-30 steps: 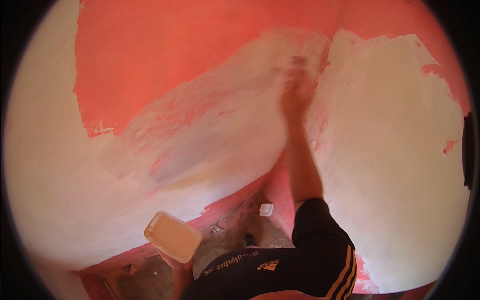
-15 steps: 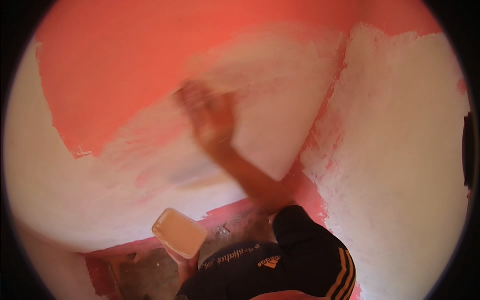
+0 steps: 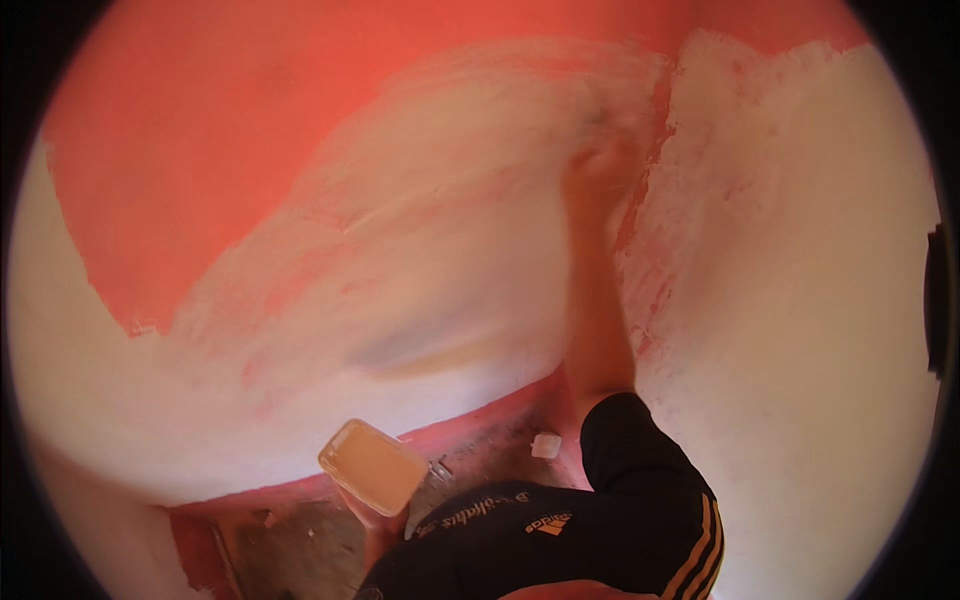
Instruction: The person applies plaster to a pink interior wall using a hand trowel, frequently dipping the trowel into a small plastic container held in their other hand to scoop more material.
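Observation:
My left hand (image 3: 375, 515) holds a rectangular plastic container (image 3: 372, 466) of pale beige material at the lower centre. My right hand (image 3: 600, 160) reaches up to the facing wall, just left of the vertical corner. It is smeared by motion, and whatever its fingers hold cannot be made out. The wall around it has a pale, streaky coat (image 3: 450, 230) over pink paint (image 3: 200, 120), with greyish and yellowish smears lower down.
The adjoining wall (image 3: 800, 300) on the right is mostly pale. A pink band (image 3: 500, 405) runs along the wall's foot. Below is a dirty floor (image 3: 290, 550) with a small white container (image 3: 545, 445) near the corner and small debris.
Over the last second my right hand has swept down-left across the wall, then back up-right to near the corner. The view has shifted. My left hand still holds the container.

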Available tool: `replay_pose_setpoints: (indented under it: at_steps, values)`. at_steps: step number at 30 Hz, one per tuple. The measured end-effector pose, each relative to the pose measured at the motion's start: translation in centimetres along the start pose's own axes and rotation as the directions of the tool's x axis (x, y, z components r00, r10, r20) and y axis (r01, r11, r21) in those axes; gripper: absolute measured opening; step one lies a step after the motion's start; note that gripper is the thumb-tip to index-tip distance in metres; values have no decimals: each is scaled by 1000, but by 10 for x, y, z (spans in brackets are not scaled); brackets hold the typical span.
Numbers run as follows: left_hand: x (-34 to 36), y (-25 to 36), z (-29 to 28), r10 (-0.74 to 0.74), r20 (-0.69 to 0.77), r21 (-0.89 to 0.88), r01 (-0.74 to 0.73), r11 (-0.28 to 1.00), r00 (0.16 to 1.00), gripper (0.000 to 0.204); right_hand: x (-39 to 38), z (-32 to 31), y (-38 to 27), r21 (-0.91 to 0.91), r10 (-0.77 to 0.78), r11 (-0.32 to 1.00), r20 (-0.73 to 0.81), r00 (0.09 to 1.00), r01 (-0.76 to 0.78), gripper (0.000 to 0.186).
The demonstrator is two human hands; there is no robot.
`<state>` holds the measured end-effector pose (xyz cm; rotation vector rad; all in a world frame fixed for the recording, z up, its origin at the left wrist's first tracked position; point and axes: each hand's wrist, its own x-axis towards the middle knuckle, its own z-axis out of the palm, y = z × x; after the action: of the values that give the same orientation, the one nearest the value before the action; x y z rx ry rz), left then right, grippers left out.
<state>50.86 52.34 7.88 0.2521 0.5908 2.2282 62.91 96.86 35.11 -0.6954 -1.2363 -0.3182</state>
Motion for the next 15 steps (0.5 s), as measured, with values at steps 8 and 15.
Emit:
replay_pose_setpoints:
  at_steps: [8,15]
  values:
    - [19,-86,17,60,-92,-84,-68,994,994,51,-83,-43,-118,797,-326,603,206,923,35,32]
    - [30,-137,13,119,-48,-39,-121,992,992,52,38,-33,165,-42,153,986,-136,979,-160,18]
